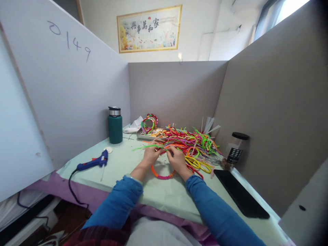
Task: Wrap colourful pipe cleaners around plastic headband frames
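Observation:
My left hand (pixel 150 154) and my right hand (pixel 177 158) meet over the pale green table cover, fingers pinched together on the top of an orange and pink headband (pixel 161 175) whose lower arc curves below my wrists. A green pipe cleaner (pixel 143 147) sticks out to the left from between my fingers. Just beyond my hands lies a big heap of coloured pipe cleaners (pixel 192 140). Both sleeves are blue.
A blue glue gun (pixel 93 162) with a black cord lies at left, a dark green flask (pixel 115 125) behind it. A metal tray (pixel 151 134) with finished wrapped hoops (pixel 149 123) sits at the back. Yellow hoops (pixel 198 164), a black-lidded jar (pixel 234 150) and a black tablet (pixel 239 194) are at right. Partition walls enclose three sides.

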### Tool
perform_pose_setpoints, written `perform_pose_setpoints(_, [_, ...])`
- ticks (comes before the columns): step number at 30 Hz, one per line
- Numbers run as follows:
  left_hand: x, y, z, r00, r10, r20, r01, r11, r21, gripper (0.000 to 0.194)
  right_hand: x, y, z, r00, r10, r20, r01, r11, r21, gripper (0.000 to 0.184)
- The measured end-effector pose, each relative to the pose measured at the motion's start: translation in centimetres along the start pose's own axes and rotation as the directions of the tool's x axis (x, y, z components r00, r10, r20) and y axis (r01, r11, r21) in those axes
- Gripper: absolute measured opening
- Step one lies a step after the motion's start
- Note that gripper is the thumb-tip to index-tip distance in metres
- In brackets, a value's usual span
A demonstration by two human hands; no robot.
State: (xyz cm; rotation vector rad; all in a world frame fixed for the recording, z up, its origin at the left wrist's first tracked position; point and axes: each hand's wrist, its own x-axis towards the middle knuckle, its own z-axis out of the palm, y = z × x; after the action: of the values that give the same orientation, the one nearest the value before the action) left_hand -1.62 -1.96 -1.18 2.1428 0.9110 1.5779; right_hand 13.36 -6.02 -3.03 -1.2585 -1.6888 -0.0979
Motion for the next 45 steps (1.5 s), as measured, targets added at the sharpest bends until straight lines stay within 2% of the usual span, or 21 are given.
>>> perform_pose_setpoints(2, [0.0, -0.1, -0.1, 0.991, 0.129, -0.044, -0.125, 0.99, 0.072, 0.007, 0.1, 0.1, 0.1, 1.0, -0.002, 0.018, 0.001, 1.0, 0.004, 0.017])
perform_pose_setpoints(5, [0.2, -0.2, -0.2, 0.966, 0.257, 0.011, -0.257, 0.96, 0.115, 0.012, 0.1, 0.1, 0.1, 0.999, -0.012, 0.05, 0.012, 1.0, 0.008, 0.017])
perform_pose_setpoints(8, [0.3, -0.2, -0.4, 0.947, 0.309, 0.086, -0.317, 0.943, 0.103, 0.016, 0.1, 0.0, 0.0, 0.995, -0.024, 0.096, 0.024, 1.0, 0.006, 0.016])
perform_pose_setpoints(10, [0.3, -0.2, -0.3, 0.949, 0.298, 0.102, -0.308, 0.946, 0.1, 0.019, 0.0, 0.0, 0.1, 0.991, -0.034, 0.126, 0.033, 0.999, 0.009, 0.016])
perform_pose_setpoints(12, [0.4, -0.3, -0.3, 0.966, 0.241, 0.097, -0.25, 0.964, 0.094, 0.022, -0.1, 0.1, 0.1, 0.988, -0.053, 0.144, 0.05, 0.998, 0.027, 0.015])
perform_pose_setpoints(16, [0.4, -0.8, -0.2, 0.994, 0.026, 0.102, -0.026, 1.0, 0.001, 0.023, -0.2, 0.1, 0.2, 0.98, -0.116, 0.161, 0.103, 0.991, 0.084, 0.018])
perform_pose_setpoints(20, [0.5, -1.2, -0.3, 0.955, -0.199, 0.221, 0.241, 0.952, -0.188, 0.023, -0.3, -0.1, 0.1, 0.973, -0.146, 0.18, 0.134, 0.988, 0.079, 0.015])
perform_pose_setpoints(22, [0.5, -1.3, -0.2, 0.931, -0.269, 0.247, 0.327, 0.915, -0.236, 0.024, -0.4, -0.2, 0.0, 0.97, -0.146, 0.195, 0.137, 0.989, 0.06, 0.013])
perform_pose_setpoints(29, [0.4, -1.0, -0.3, 0.886, -0.392, 0.248, 0.448, 0.863, -0.235, 0.027, -0.4, -0.4, 0.1, 0.975, -0.087, 0.206, 0.088, 0.996, 0.007, 0.011])
perform_pose_setpoints(32, [0.3, -0.6, -0.7, 0.833, -0.466, 0.297, 0.541, 0.796, -0.27, 0.027, -0.5, -0.7, -0.1, 0.968, -0.116, 0.222, 0.118, 0.993, 0.002, 0.011])
perform_pose_setpoints(37, [0.3, -0.3, -1.5, 0.665, -0.625, 0.408, 0.747, 0.563, -0.354, 0.023, -0.6, -1.0, -0.5, 0.96, -0.172, 0.221, 0.17, 0.985, 0.025, 0.014])
perform_pose_setpoints(41, [0.6, 0.1, -1.9, 0.535, -0.669, 0.516, 0.843, 0.376, -0.385, 0.02, -0.7, -1.1, -0.7, 0.951, -0.23, 0.205, 0.22, 0.973, 0.071, 0.018])
perform_pose_setpoints(43, [0.6, 0.3, -2.1, 0.497, -0.659, 0.565, 0.864, 0.316, -0.391, 0.02, -0.7, -1.1, -0.8, 0.95, -0.246, 0.193, 0.231, 0.968, 0.096, 0.02])
perform_pose_setpoints(45, [0.5, 0.4, -2.1, 0.495, -0.651, 0.575, 0.864, 0.301, -0.403, 0.018, -0.6, -1.2, -0.8, 0.95, -0.256, 0.181, 0.237, 0.964, 0.117, 0.022])
